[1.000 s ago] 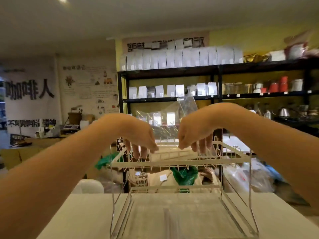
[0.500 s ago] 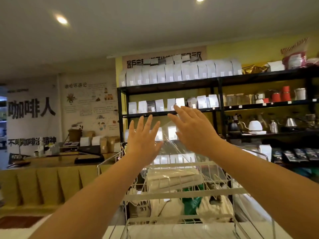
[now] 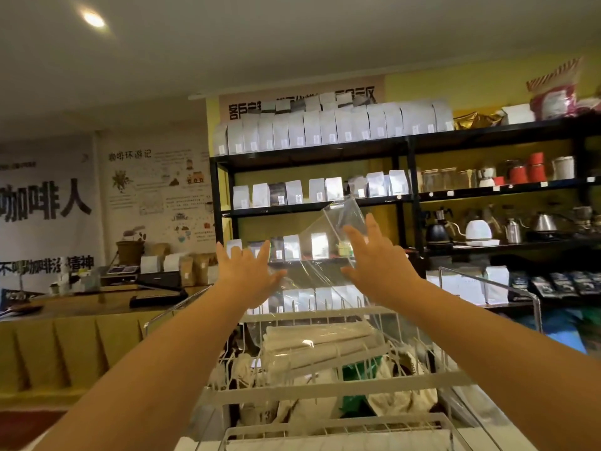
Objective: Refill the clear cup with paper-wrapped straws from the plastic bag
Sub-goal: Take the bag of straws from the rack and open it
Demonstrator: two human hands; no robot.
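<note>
Nearest the camera, two bare forearms reach forward over a white wire rack that stands on a pale counter. Clear panels close the rack's right side. In the rack's upper tier lies the plastic bag, and its lower part holds a bundle of paper-wrapped straws lying lengthwise, pale and tightly packed. The bag's empty upper part rises clear and crinkled between the hands.

The left hand is spread flat, fingers splayed and released, its thumb at the film's left edge; I cannot tell whether it touches. The right hand is likewise open, fingers extended, its palm facing the bag's right side, gripping nothing.

The clear cup does not show in this view.

Further back, a black shelving unit carries rows of white pouches on its upper levels. To their right are red canisters, glass jars and kettles. At far left, a brown counter stands below wall posters.
</note>
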